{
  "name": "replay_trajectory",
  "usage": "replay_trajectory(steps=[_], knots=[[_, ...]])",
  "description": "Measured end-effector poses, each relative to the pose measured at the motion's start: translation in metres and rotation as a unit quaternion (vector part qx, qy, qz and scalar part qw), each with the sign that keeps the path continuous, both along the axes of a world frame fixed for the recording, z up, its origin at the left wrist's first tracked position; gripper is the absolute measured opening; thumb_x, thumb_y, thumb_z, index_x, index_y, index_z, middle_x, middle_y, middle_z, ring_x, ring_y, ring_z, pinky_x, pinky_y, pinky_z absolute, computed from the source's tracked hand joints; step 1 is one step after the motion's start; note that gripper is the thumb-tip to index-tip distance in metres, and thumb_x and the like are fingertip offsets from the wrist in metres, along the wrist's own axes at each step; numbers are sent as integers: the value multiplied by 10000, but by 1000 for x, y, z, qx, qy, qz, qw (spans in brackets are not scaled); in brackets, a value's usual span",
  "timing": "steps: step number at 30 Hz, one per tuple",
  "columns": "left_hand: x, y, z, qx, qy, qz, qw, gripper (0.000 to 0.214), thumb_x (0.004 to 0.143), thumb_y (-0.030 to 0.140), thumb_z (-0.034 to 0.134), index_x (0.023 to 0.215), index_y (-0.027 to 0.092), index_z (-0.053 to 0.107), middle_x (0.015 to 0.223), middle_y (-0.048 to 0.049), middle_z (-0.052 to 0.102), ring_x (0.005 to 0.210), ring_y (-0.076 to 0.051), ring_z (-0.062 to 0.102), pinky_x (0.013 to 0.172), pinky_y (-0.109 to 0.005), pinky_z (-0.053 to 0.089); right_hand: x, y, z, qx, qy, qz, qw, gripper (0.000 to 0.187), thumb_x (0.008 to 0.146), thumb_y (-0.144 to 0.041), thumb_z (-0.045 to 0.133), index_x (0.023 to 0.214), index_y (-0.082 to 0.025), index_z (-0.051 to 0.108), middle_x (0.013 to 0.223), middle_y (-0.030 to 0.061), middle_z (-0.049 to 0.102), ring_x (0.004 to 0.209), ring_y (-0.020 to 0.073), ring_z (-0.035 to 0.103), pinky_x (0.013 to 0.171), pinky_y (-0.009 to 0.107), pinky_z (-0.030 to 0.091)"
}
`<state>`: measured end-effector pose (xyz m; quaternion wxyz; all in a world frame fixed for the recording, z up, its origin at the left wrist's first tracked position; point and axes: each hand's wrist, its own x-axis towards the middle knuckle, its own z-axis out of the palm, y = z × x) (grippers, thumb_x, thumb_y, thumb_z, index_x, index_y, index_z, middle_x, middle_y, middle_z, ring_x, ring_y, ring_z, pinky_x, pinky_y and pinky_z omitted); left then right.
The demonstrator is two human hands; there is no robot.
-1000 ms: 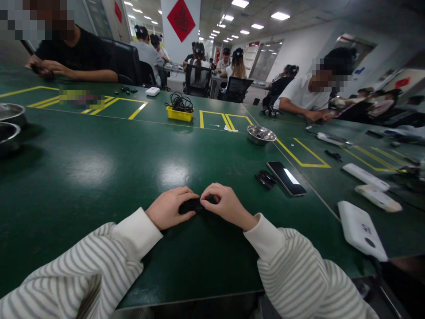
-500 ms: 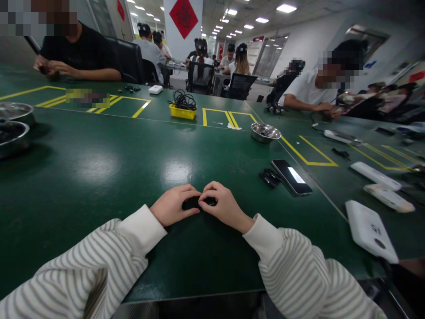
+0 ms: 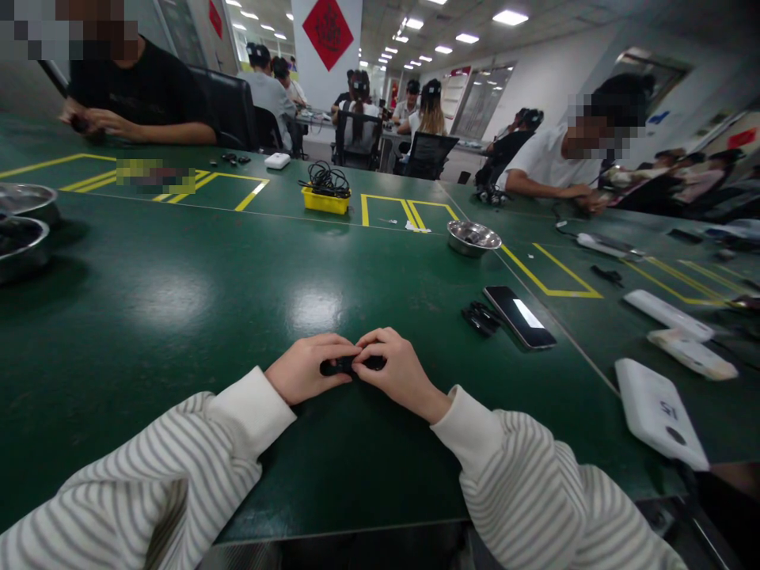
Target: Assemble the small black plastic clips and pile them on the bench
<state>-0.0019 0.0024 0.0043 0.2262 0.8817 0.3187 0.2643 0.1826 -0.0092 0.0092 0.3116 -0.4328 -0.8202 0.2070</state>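
Both of my hands rest on the green table (image 3: 178,301) near its front edge, meeting over a small black object (image 3: 350,365). My left hand (image 3: 305,368) curls round its left end, fingers closed. My right hand (image 3: 395,370) pinches its right end with thumb and fingertips. Most of the object is hidden between the fingers, so I cannot make out what it is. Both sleeves are white with grey stripes.
To the right lie small black parts (image 3: 480,317), a phone (image 3: 518,316) and several white devices (image 3: 660,412). A steel bowl (image 3: 473,237) and a yellow tray of cables (image 3: 324,199) sit farther back, two steel bowls (image 3: 20,237) at the far left. Other people sit around the tables.
My hands have closed tighter together over the black object, and less of it shows now. The view has shifted slightly.
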Motion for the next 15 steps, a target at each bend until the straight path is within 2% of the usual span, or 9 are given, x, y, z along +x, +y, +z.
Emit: replay_trajectory(steps=[5,10,15], knots=[[-3,3,-4,82,14,-36,996,263,734,191,583,995,164,605,958,-72,617,846,-156,581,736,-260,483,-1,-1,-4,4,0,-17,1000,43,664,-167,612,631,-183,635,828,18,617,807,143,510,730,284,406],[-2,5,-4,130,39,-44,990,245,761,218,557,993,158,610,971,-87,620,829,-166,589,715,-274,494,9,7,3,4,1,5,1000,70,691,-211,606,632,-191,637,836,6,635,808,131,527,727,267,406],[-3,6,-8,137,46,-40,989,251,777,242,539,1002,153,605,1004,-94,608,858,-170,580,736,-280,491,26,24,6,17,-30,-68,997,98,727,-253,584,760,-197,657,815,24,622,769,130,532,668,257,400]])
